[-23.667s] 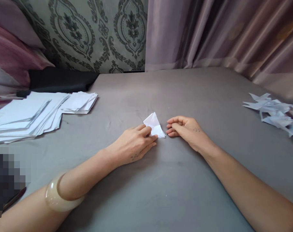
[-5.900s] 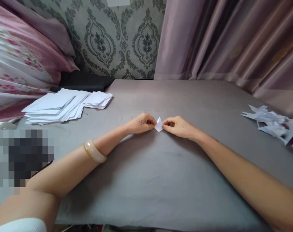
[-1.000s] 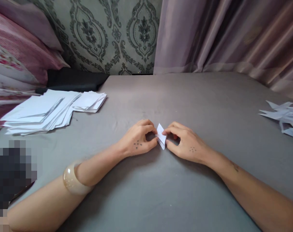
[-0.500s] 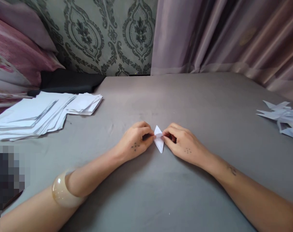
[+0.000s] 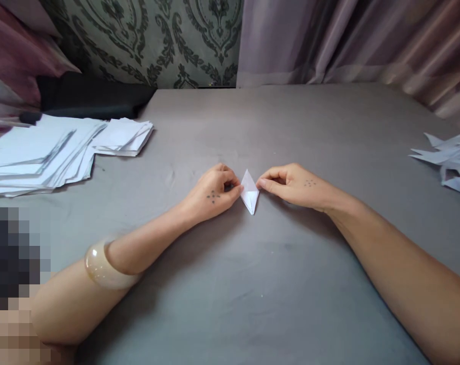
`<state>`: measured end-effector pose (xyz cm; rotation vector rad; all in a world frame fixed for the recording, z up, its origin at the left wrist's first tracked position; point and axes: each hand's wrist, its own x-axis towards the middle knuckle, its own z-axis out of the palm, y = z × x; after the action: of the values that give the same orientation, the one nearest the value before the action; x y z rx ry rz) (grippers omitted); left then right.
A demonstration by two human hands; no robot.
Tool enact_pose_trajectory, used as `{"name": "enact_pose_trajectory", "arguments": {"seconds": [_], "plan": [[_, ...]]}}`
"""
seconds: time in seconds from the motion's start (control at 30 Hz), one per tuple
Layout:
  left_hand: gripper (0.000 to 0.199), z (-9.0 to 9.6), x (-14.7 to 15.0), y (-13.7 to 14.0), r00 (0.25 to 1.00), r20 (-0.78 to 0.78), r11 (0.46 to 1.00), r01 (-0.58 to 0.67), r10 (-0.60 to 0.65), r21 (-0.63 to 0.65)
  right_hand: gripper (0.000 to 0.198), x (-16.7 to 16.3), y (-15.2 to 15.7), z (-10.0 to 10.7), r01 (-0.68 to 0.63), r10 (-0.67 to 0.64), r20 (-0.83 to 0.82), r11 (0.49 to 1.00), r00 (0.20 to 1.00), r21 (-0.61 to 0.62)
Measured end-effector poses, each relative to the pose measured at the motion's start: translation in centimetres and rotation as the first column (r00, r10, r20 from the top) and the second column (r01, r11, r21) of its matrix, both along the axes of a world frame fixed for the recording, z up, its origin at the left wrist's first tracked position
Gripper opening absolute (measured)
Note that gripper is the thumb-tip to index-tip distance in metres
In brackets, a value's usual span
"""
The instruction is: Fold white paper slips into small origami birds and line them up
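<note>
A small piece of folded white paper (image 5: pixel 250 193), diamond-shaped with a crease across its middle, is between my hands over the grey cloth. My left hand (image 5: pixel 218 190) pinches its left corner between thumb and fingers. At the right corner, my right hand (image 5: pixel 286 183) holds the paper's edge with thumb and forefinger close together. The paper's lower point faces me and its upper point faces away. A pale, glossy bangle (image 5: pixel 106 268) sits on my left forearm.
Stacks of white paper sheets (image 5: pixel 28 152) lie at the left, with a smaller stack (image 5: pixel 123 139) beside them. Behind is a folded black cloth (image 5: pixel 93 96). Several folded white paper shapes (image 5: pixel 448 157) lie at the far right. Curtains (image 5: pixel 291 40) hang behind the grey-covered surface (image 5: pixel 222 304).
The view has tipped downward, so everything sits higher. My right hand has turned flatter and shifted slightly right. The paper's raised middle flap now lies flatter.
</note>
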<state>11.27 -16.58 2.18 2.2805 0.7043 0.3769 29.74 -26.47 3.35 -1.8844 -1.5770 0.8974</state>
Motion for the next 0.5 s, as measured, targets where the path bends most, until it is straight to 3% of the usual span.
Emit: {"name": "enact_pose_trajectory", "arguments": {"seconds": [0.1, 0.3, 0.5], "plan": [[0.014, 0.0, 0.0, 0.0, 1.0, -0.011, 1.0, 0.0, 0.0, 0.006, 0.024, -0.3, 0.0, -0.4, 0.032, -0.031, -0.008, 0.999, 0.999, 0.024], [0.021, 0.3, 0.2, 0.4, 1.0, -0.027, 1.0, 0.015, -0.015, -0.002, 0.021, -1.4, -0.2, -0.8, 0.059, -0.083, 0.165, 0.988, 0.983, 0.146], [0.032, 0.5, 0.3, 0.7, 0.999, -0.046, 0.999, 0.003, -0.005, -0.044, 0.02, -1.8, -0.3, -1.0, 0.072, -0.108, 0.218, 0.984, 0.97, 0.164]]}}
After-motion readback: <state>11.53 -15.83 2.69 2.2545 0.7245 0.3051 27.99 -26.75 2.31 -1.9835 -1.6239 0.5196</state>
